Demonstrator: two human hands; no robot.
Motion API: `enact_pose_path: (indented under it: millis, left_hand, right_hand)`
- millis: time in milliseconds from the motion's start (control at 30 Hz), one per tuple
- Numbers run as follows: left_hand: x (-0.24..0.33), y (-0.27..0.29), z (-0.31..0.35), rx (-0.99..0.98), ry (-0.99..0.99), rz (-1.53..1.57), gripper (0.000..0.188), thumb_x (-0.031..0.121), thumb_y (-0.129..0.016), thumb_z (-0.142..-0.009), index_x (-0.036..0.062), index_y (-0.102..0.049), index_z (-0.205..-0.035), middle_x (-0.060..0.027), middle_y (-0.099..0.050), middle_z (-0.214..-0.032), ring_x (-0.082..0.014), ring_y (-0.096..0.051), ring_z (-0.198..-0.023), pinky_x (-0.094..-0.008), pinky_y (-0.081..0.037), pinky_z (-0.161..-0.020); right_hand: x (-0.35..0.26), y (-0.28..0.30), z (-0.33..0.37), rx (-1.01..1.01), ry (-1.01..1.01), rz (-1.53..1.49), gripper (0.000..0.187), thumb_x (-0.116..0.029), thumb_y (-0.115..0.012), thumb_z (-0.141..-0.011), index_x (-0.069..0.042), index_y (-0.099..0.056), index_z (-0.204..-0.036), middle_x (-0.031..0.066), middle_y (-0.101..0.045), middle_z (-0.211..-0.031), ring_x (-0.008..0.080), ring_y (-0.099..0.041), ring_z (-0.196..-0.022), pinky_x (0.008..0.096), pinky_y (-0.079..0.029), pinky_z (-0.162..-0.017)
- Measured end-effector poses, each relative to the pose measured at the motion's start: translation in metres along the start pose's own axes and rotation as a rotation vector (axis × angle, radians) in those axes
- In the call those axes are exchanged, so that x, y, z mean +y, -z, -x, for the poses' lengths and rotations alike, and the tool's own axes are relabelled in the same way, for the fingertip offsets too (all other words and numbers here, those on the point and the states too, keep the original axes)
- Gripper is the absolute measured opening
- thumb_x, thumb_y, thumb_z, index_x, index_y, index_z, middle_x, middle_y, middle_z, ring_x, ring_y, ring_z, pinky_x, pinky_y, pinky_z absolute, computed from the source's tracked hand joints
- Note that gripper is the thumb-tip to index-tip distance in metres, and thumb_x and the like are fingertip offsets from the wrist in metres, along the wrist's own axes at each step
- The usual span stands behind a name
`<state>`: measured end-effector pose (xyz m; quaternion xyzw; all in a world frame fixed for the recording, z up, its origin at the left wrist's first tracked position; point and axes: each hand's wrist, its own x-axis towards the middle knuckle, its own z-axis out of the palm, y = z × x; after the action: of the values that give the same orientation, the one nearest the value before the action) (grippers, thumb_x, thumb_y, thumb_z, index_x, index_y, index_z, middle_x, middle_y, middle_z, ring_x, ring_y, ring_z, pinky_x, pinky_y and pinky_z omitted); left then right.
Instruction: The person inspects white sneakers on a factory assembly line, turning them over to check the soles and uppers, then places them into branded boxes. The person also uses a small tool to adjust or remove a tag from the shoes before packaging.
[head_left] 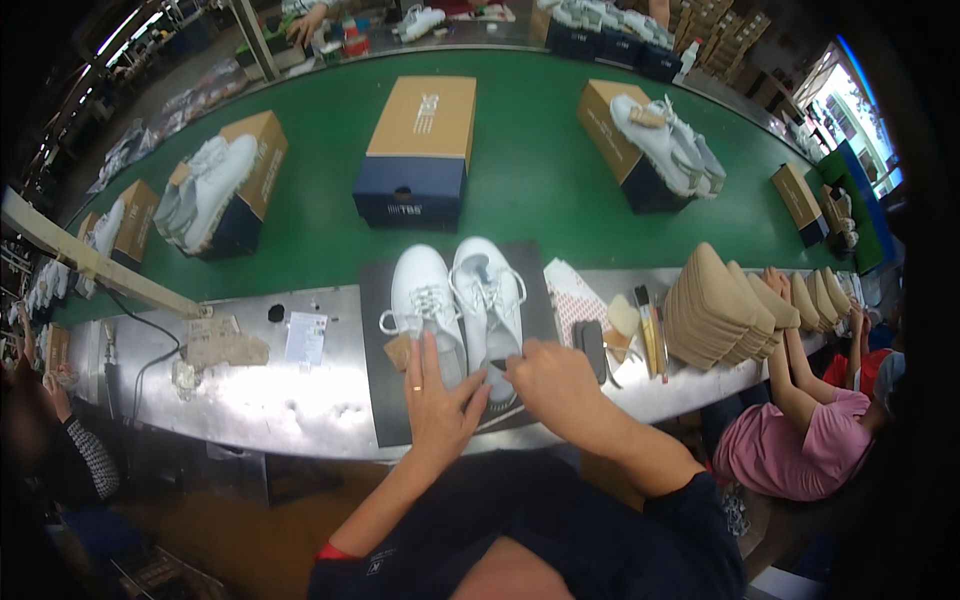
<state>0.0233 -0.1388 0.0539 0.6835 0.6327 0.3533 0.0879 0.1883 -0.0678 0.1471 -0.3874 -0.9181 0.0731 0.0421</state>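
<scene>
- On the dark mat (385, 400), left shoe (431, 310) and right shoe (479, 292) are set side by side, toes away; both white.
- Left hand (438, 395): laid on left shoe's heel, fingers extended, nothing clasped.
- Right hand (553, 385): curled at right shoe's heel; whether anything is pinched can't be told.
- Beige stack (703, 315) is placed right of mat.
- Beyond, closed box (423, 115) is seated on green surface (525, 150).

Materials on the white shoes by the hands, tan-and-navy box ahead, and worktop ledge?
White shoes: canvas or smooth synthetic, fairly matte; no weave resolves, so can't tell which.
Tan-and-navy box: likely printed cardboard, low sheen; flat faces, crisp edges.
Worktop ledge: probably bare sheet metal, worn satin finish; silvery grey with bright glare patches.
</scene>
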Motion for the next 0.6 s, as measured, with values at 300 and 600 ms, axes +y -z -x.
enact_pose_path:
  millis: [300, 600]
  left_hand:
    - [-0.003, 0.016, 0.015, 0.063, 0.009, 0.159, 0.027, 0.022, -0.072, -0.085, 0.0114, -0.075, -0.110, -0.0280, -0.038, -0.148, -0.0445, -0.033, -0.139, -0.0489, -0.030, -0.111]
    - [0.016, 0.046, 0.026, 0.007, 0.435, 1.373, 0.042, 0.030, -0.047, -0.103, -0.0009, -0.048, -0.132, -0.0196, -0.060, -0.126, -0.0253, -0.065, -0.104, -0.0326, -0.056, -0.082]
  right_hand:
    - [0.006, 0.020, 0.035, 0.139, -0.338, -0.655, 0.027, -0.025, -0.060, -0.095, -0.001, -0.065, -0.108, 0.0151, -0.068, -0.088, 0.0318, -0.067, -0.073, 0.0399, -0.053, -0.065]
    - [-0.061, -0.018, 0.019, -0.107, -0.015, -1.342, 0.040, -0.024, -0.054, -0.101, -0.002, -0.046, -0.133, 0.0142, -0.068, -0.098, 0.0221, -0.067, -0.089, 0.0326, -0.052, -0.074]
